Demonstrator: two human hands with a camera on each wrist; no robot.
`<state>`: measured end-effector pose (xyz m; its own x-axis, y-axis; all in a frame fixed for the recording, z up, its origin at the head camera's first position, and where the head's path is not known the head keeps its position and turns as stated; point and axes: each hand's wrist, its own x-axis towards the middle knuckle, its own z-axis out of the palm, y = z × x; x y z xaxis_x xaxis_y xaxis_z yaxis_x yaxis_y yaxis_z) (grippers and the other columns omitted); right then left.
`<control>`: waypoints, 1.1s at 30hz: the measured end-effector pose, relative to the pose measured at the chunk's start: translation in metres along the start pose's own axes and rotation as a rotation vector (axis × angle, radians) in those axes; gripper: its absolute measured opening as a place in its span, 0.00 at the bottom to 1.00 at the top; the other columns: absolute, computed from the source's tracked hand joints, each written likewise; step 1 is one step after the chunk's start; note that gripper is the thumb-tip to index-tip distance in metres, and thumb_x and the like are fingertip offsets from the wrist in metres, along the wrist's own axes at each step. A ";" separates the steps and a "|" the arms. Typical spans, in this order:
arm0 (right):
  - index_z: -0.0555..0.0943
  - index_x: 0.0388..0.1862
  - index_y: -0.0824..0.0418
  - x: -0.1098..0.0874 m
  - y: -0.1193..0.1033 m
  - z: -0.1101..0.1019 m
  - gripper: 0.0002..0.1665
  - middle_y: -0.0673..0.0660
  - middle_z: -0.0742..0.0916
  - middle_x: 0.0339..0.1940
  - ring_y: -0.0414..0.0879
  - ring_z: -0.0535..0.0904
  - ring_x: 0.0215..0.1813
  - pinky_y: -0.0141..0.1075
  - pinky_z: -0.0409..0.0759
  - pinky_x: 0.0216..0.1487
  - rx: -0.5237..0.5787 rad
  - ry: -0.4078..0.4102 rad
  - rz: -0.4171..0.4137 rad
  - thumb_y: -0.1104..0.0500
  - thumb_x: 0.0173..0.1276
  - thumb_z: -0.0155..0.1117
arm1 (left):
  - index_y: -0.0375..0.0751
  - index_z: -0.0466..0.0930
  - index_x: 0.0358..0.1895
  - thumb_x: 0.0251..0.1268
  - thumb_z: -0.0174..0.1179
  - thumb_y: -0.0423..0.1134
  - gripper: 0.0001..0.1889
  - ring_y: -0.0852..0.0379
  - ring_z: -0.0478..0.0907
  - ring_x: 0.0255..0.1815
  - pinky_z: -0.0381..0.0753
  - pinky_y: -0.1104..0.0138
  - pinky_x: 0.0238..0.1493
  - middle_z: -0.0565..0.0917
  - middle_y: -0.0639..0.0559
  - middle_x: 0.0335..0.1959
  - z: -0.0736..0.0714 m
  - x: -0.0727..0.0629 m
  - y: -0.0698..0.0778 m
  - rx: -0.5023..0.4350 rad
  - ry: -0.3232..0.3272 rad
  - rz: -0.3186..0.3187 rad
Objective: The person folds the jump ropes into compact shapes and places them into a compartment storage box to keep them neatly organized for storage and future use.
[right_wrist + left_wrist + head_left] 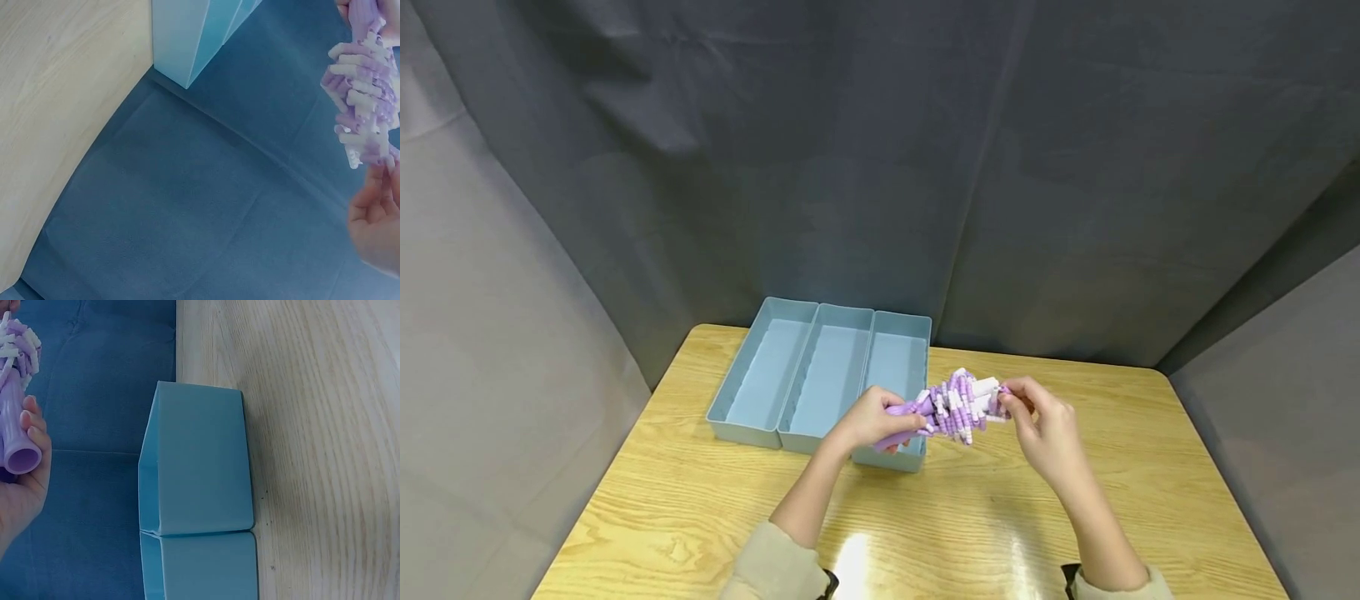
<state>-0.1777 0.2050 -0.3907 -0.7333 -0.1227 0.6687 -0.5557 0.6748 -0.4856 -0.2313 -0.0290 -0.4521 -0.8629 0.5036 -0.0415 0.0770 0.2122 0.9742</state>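
Note:
A beaded jump rope (958, 410), its purple and white beads gathered into a thick bundle, is held up over the table between my two hands. My left hand (871, 419) grips the rope's smooth purple handles; the left wrist view shows the hollow flared end of one handle (15, 425). At the other end of the bundle, the thumb and fingertips of my right hand (1051, 429) pinch the beads. In the right wrist view, loops of the bead strand (365, 94) wrap across the bundle close above the pinching fingers.
Three light blue open bins stand side by side at the back left of the wooden table (685, 492): a left bin (745, 431), a middle bin (797, 442) and a right bin (887, 458). My left hand overlaps the right bin's near end. Dark curtain (865, 167) hangs behind the table.

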 end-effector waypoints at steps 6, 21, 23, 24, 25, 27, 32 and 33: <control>0.78 0.31 0.67 0.001 0.001 0.005 0.04 0.51 0.80 0.19 0.34 0.69 0.21 0.24 0.66 0.18 -0.017 -0.021 0.040 0.72 0.57 0.62 | 0.34 0.80 0.19 0.51 0.65 0.42 0.14 0.59 0.69 0.07 0.68 0.72 0.10 0.78 0.36 0.13 0.001 0.000 0.001 0.046 0.006 0.024; 0.82 0.29 0.68 0.000 0.006 0.013 0.02 0.55 0.81 0.18 0.34 0.70 0.19 0.26 0.70 0.17 0.119 -0.083 0.306 0.67 0.58 0.63 | 0.30 0.80 0.20 0.51 0.64 0.40 0.14 0.57 0.68 0.08 0.68 0.72 0.11 0.77 0.31 0.15 0.001 -0.001 0.000 0.103 -0.062 -0.006; 0.82 0.29 0.68 0.001 0.006 0.013 0.03 0.55 0.82 0.19 0.34 0.70 0.19 0.27 0.70 0.17 0.117 -0.095 0.311 0.67 0.58 0.64 | 0.31 0.79 0.18 0.52 0.64 0.40 0.15 0.57 0.67 0.08 0.68 0.72 0.11 0.76 0.34 0.13 0.001 -0.001 0.000 0.122 -0.072 -0.006; 0.83 0.29 0.68 0.002 0.007 0.013 0.03 0.55 0.82 0.19 0.34 0.70 0.19 0.27 0.71 0.17 0.114 -0.099 0.312 0.67 0.57 0.65 | 0.32 0.78 0.17 0.52 0.64 0.41 0.15 0.57 0.67 0.08 0.68 0.72 0.11 0.76 0.37 0.12 0.001 -0.002 0.000 0.134 -0.076 -0.003; 0.83 0.29 0.68 0.003 0.007 0.013 0.03 0.55 0.82 0.19 0.35 0.71 0.19 0.27 0.71 0.17 0.109 -0.102 0.312 0.67 0.57 0.65 | 0.33 0.78 0.16 0.52 0.64 0.41 0.15 0.58 0.67 0.08 0.68 0.72 0.11 0.76 0.40 0.10 0.001 -0.002 0.000 0.144 -0.079 -0.001; 0.83 0.29 0.68 0.004 0.007 0.012 0.04 0.56 0.83 0.20 0.35 0.72 0.19 0.28 0.72 0.18 0.105 -0.113 0.315 0.67 0.57 0.66 | 0.35 0.77 0.14 0.52 0.64 0.41 0.16 0.58 0.67 0.07 0.67 0.72 0.11 0.74 0.46 0.08 0.001 -0.002 -0.001 0.164 -0.088 0.005; 0.84 0.30 0.68 0.009 0.006 0.010 0.07 0.57 0.84 0.21 0.36 0.72 0.19 0.29 0.72 0.17 0.114 -0.145 0.383 0.63 0.58 0.66 | 0.37 0.77 0.14 0.53 0.63 0.42 0.15 0.58 0.68 0.07 0.67 0.72 0.10 0.75 0.50 0.08 0.000 -0.002 -0.003 0.163 -0.098 0.000; 0.84 0.30 0.68 0.009 0.006 0.010 0.07 0.57 0.83 0.21 0.37 0.71 0.18 0.30 0.72 0.16 0.119 -0.154 0.404 0.63 0.59 0.66 | 0.37 0.77 0.15 0.53 0.63 0.42 0.15 0.58 0.68 0.07 0.67 0.72 0.10 0.75 0.49 0.08 0.000 -0.002 -0.003 0.161 -0.100 -0.004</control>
<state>-0.1916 0.2010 -0.3927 -0.9456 0.0201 0.3248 -0.2474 0.6038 -0.7577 -0.2295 -0.0310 -0.4545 -0.8099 0.5818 -0.0752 0.1592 0.3414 0.9263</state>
